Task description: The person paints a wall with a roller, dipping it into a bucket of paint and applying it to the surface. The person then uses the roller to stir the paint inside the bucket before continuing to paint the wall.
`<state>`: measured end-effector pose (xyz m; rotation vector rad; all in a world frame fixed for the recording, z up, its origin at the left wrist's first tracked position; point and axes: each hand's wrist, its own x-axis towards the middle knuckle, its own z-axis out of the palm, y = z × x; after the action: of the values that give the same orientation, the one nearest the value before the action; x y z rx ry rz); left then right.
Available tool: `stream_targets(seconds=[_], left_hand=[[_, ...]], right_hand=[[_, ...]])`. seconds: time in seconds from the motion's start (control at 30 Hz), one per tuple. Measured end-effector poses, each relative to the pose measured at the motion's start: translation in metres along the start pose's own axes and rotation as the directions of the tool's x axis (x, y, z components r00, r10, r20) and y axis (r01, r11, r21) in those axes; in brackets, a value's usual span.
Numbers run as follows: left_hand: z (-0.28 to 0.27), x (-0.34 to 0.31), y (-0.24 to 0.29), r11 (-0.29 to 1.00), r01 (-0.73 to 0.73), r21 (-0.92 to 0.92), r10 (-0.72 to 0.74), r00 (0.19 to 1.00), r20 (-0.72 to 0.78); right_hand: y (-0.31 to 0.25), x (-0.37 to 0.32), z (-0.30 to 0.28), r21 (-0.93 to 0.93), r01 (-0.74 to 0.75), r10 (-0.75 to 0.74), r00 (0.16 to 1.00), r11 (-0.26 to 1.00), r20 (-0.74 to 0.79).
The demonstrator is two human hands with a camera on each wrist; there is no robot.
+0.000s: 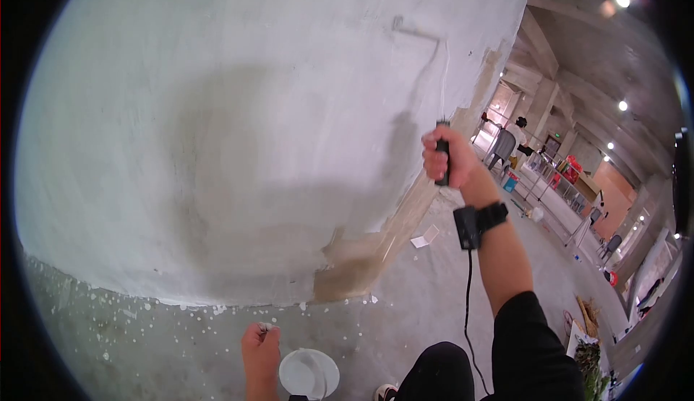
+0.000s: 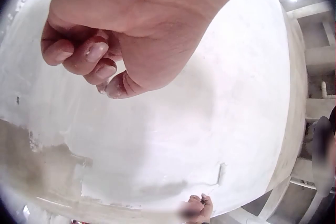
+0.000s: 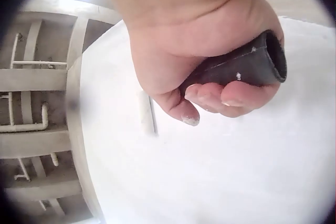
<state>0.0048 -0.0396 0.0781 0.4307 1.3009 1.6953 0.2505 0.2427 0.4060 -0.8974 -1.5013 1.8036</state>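
My right hand [image 1: 452,157] grips the black handle [image 1: 442,154] of a paint roller, fingers wrapped round it, as the right wrist view also shows. From the handle a thin rod runs up to the roller head [image 3: 146,112], which lies at the white-coated wall [image 1: 289,54], toward its right side; whether it touches cannot be told. My left hand [image 1: 261,350] hangs low before the wall, fingers loosely curled with nothing seen in them; in the left wrist view whitish smears mark its fingertips [image 2: 96,51]. Beside it in the head view stands a white bucket [image 1: 293,376].
Brown uncoated patches [image 1: 350,278] run along the wall's lower right edge. White spots dot the grey floor [image 1: 173,343]. A small white piece [image 1: 420,242] lies on the floor. At the right are chairs [image 1: 503,145], a railing and a person [image 1: 516,135] farther back.
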Motion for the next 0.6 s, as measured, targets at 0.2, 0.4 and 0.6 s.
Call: stream_targets(seconds=[0.2,0.4,0.6], left_hand=[[0.001,0.004,-0.007,1.000,0.002,0.005,-0.002,1.000,0.017],[-0.002,0.000,0.003,0.999,0.026,-0.039,-0.025,1.000,0.014],[-0.005,-0.001,-0.004,0.999,-0.020,0.032,0.021,1.000,-0.011]], right_hand=[[-0.040,-0.001,0.016,-0.025,-0.016,0.016,1.000,1.000,-0.012],[0.072,-0.010,-0.009,0.053,-0.091,0.092,0.996,0.994,-0.020],[0.210,-0.022,-0.040,0.134,-0.245,0.250,0.968,0.960,-0.022]])
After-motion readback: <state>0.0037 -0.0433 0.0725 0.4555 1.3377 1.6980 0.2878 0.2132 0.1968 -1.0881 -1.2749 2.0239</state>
